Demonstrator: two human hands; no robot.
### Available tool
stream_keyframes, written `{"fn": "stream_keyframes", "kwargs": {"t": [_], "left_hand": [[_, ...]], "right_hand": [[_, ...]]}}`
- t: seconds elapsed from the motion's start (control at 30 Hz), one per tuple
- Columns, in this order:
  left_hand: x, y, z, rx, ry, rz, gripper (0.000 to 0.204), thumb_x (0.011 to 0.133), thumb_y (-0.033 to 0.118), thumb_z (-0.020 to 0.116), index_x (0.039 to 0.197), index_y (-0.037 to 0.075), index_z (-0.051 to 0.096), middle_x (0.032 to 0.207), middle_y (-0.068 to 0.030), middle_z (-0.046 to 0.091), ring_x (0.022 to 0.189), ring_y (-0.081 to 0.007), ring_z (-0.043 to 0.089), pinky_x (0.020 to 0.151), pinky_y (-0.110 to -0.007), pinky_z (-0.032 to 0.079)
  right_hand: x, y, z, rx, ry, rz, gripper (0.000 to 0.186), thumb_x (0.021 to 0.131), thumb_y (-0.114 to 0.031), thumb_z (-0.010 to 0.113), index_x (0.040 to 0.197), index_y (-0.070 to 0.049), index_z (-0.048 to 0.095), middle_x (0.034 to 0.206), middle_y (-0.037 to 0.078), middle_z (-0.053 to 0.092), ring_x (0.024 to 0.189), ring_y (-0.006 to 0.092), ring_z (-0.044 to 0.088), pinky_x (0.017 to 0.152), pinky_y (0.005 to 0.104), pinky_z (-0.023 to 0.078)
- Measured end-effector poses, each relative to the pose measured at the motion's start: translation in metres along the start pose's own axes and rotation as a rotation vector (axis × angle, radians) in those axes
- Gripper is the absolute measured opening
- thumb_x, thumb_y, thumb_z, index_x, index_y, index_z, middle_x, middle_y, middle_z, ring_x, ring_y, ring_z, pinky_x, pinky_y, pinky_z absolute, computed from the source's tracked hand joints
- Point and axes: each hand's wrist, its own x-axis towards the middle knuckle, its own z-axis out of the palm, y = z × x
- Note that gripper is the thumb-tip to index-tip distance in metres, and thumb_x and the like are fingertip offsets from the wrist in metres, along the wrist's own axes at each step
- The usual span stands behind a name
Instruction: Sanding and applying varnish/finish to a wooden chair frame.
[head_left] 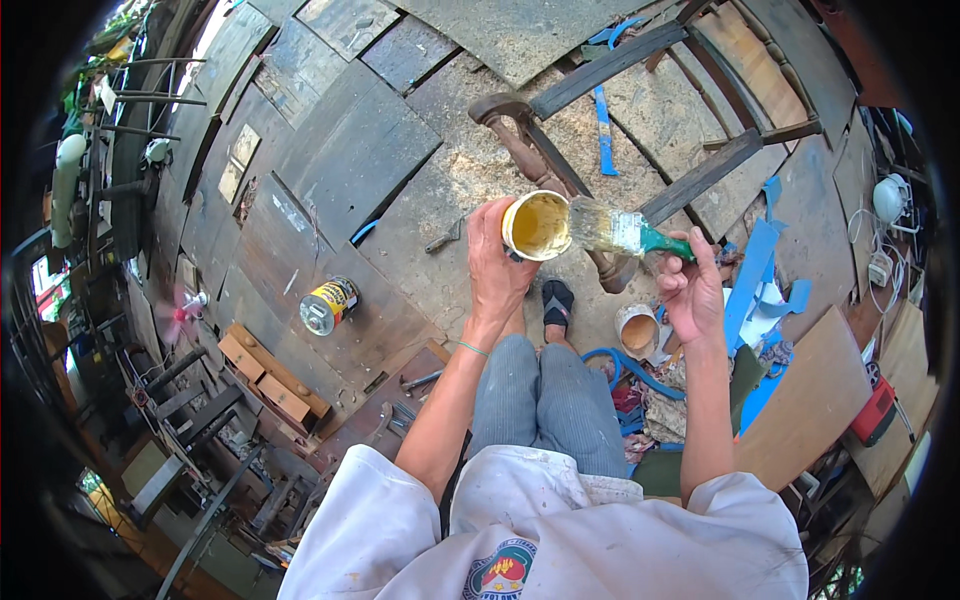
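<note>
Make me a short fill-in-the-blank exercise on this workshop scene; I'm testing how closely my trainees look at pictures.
1. The left hand holds an open can whose inside is coated ____.
2. The right hand holds a brush by its ____ handle.
3. The brush's bristles rest at the can's ____.
4. A second can lies on its ____ on the wooden floor.

Missing words: yellow; green; rim; side

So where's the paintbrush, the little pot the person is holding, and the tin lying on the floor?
paintbrush (612,229), head view, on the pale bristles.
little pot (537,226), head view, on its yellowish inside.
tin (328,305), head view, on its yellow and black side.
</note>
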Motion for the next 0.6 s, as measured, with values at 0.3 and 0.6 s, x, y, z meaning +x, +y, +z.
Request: {"fn": "stream_keyframes", "kwargs": {"t": [0.3, 0.6], "left_hand": [[0.022, -0.047, -0.031, -0.014, -0.007, -0.084, 0.061, 0.065, 0.010, 0.084, 0.119, 0.004, 0.056, 0.118, -0.0105, 0.053, 0.110, -0.0270, 0.055, 0.095, -0.036, 0.044], [0.022, -0.086, -0.058, 0.006, -0.071, -0.217, 0.061, 0.067, 0.008, 0.081, 0.121, 0.001, 0.053, 0.117, -0.0108, 0.053, 0.109, -0.0265, 0.055, 0.095, -0.035, 0.043]], "right_hand": [[0.092, -0.001, 0.011, -0.490, 0.037, -0.262, 0.026, 0.092, -0.022, 0.064, 0.106, -0.001, 0.064, 0.075, 0.001, 0.058, 0.060, 0.0057, 0.053, 0.063, 0.0251, 0.054], [0.196, 0.059, 0.061, -1.008, -0.036, -0.422, 0.022, 0.090, -0.024, 0.064, 0.101, -0.006, 0.070, 0.078, 0.003, 0.066, 0.064, 0.0098, 0.063, 0.062, 0.0238, 0.053]]}}
